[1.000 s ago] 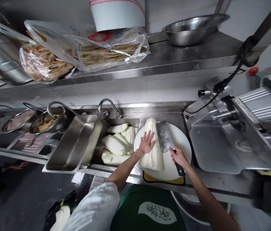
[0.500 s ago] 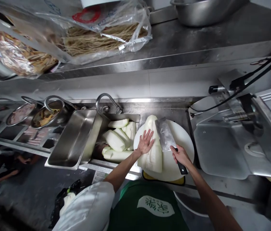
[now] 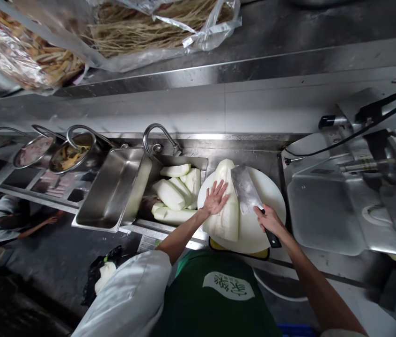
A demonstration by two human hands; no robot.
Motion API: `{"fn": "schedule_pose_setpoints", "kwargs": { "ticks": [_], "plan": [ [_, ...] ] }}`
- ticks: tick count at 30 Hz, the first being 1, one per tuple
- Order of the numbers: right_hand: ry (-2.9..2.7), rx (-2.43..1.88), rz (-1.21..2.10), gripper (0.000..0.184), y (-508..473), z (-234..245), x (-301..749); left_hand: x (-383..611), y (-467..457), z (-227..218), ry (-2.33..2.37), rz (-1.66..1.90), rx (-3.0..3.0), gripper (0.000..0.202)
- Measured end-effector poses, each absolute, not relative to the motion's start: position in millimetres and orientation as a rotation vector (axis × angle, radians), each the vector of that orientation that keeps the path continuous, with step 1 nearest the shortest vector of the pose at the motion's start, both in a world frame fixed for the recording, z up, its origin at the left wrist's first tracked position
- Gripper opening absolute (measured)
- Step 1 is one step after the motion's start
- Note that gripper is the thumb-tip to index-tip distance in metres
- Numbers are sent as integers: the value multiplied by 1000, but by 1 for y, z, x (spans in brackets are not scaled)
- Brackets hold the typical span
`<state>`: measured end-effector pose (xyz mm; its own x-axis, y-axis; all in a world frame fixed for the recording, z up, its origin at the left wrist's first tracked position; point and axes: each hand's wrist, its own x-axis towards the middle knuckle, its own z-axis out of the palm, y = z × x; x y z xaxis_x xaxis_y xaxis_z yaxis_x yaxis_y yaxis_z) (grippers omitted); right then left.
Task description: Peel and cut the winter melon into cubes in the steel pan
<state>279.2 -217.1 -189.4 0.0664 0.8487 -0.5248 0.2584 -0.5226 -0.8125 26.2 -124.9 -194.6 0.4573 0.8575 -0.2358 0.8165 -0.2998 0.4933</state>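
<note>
A long, pale peeled gourd (image 3: 231, 220) that looks like winter melon lies lengthwise on a round white cutting board (image 3: 264, 192). My left hand (image 3: 215, 199) rests on its left side, palm down with the fingers spread. In my right hand (image 3: 268, 220) is a cleaver (image 3: 245, 189), gripped by its black handle. The broad blade lies tilted along the gourd's right side, over the board; whether its edge touches the gourd I cannot tell. Several peeled gourd pieces (image 3: 170, 194) are heaped in the sink left of the board.
A deep steel pan (image 3: 96, 217) sits left of the sink, beneath a curved faucet (image 3: 157, 126). At right stands a metal slicing machine (image 3: 324, 210) with a black cable. Bagged dried food (image 3: 156, 32) lies on the overhead shelf. Another person (image 3: 4, 217) is low at far left.
The whole view has shifted, so the counter sits slightly higher in the picture. My left hand keeps its place on the gourd, and the cleaver stays along its right side.
</note>
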Motion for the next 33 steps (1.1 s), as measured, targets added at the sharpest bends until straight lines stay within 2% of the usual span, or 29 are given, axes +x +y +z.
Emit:
{"fn": "schedule_pose_setpoints", "kwargs": {
  "ticks": [12, 26, 33],
  "plan": [
    [-1099, -1891, 1575, 43, -250, -186, 284, 25, -135, -194, 1400, 170, 2081, 65],
    [-1026, -1908, 1702, 36, -293, -152, 273, 21, -172, -198, 1452, 254, 2071, 62],
    [-1141, -1858, 1722, 44, -339, -149, 269, 20, -173, -201, 1465, 318, 2071, 62]
  ]
}}
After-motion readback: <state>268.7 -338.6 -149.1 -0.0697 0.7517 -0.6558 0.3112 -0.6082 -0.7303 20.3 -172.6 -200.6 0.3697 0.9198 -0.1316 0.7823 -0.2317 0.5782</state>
